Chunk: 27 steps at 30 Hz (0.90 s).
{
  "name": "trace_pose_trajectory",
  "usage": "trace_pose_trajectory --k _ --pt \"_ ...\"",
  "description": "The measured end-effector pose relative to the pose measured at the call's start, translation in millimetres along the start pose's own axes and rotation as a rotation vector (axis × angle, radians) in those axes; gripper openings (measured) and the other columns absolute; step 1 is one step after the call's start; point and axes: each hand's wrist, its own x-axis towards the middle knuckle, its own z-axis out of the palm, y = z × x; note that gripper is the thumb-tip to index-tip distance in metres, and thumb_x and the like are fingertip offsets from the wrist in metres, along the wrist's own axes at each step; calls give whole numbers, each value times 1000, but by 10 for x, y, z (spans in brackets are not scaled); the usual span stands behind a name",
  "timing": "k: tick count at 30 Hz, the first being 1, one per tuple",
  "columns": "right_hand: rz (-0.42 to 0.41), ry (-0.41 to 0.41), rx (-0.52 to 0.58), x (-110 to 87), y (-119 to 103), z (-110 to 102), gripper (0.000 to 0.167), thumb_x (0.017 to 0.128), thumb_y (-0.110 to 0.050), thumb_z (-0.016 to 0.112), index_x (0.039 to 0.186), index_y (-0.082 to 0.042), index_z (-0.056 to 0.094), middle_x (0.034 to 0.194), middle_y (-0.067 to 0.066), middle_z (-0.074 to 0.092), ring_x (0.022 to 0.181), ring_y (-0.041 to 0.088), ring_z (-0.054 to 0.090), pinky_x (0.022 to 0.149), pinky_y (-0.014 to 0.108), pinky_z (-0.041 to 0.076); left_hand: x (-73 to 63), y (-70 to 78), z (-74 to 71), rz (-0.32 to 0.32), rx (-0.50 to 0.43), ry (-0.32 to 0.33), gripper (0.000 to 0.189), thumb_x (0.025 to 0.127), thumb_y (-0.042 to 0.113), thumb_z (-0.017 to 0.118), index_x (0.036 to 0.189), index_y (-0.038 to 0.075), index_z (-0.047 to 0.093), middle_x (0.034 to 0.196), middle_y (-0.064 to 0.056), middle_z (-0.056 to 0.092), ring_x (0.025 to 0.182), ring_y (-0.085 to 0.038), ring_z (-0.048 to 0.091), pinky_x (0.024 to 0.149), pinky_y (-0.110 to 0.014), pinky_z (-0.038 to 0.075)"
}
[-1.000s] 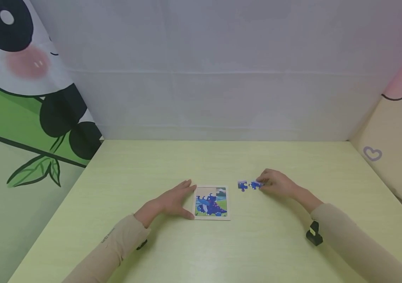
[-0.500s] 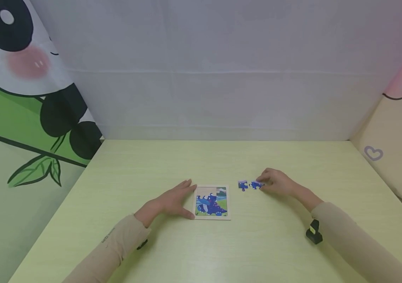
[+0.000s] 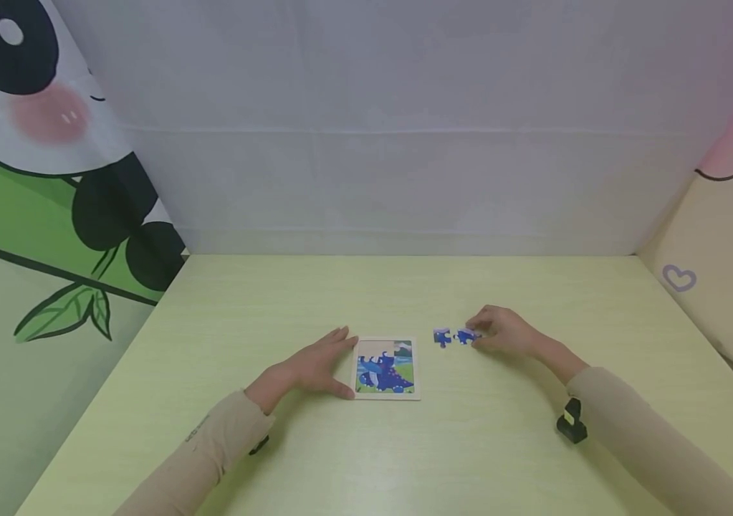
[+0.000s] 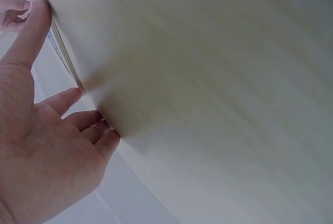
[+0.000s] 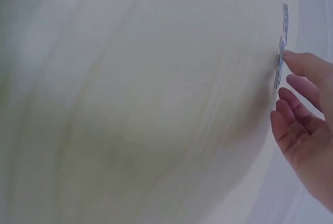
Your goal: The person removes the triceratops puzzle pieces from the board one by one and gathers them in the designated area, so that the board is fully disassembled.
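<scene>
On the table lies a wooden-framed jigsaw puzzle [image 3: 418, 376] with a blue dinosaur picture. Its upper left part shows bare backing. My left hand [image 3: 311, 367] is spread along the frame's left side, thumb at the lower corner and a fingertip at the upper one. In the left wrist view, the left hand [image 4: 57, 140] touches the frame's thin edge. To the frame's right, my right hand [image 3: 506, 334] pinches the right end of a blue puzzle piece [image 3: 465, 336] between thumb and finger. Another blue puzzle piece [image 3: 441, 337] lies just left of it, close by.
The pale wooden table [image 3: 366, 459] ends at a white cloth wall [image 3: 405, 193] behind. A panda-and-bamboo panel [image 3: 115, 208] stands at the left, a cream and pink panel [image 3: 721, 236] at the right. A black device [image 3: 572, 421] sits at the right wrist.
Hands, frame and both pieces stay almost where they were. Only a slight shift of the whole head view is visible.
</scene>
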Motion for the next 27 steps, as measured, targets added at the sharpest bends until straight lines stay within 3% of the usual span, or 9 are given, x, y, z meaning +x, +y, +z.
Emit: trace_pose_trajectory --k 6,11,21,27 --pt "-19 20 22 89 -143 36 33 75 -9 72 105 3 64 88 6 61 83 22 56 72 32 48 -5 -5 -4 6 -3 -3 96 68 42 76 143 8 27 151 -14 12 138 -28 6 111 -45 15" --pt "-48 -15 24 213 -329 114 33 77 -11 70 106 3 63 91 7 62 85 23 56 69 31 49 4 -8 1 6 6 -5 96 68 43 76 143 9 26 151 -13 12 139 -28 6 111 -44 15" --pt "-67 -76 20 428 -653 364 34 78 -17 71 107 -1 65 93 2 62 82 17 53 70 28 46 20 -8 1 5 -6 -7 96 68 42 76 143 8 26 151 -13 12 138 -28 6 111 -45 15" --pt "-26 -115 36 510 -750 488 32 76 -20 73 103 -5 67 91 -1 61 76 12 48 67 24 43 25 -27 21 -4 12 -5 96 68 43 76 144 11 26 151 -11 12 139 -26 6 111 -44 15"
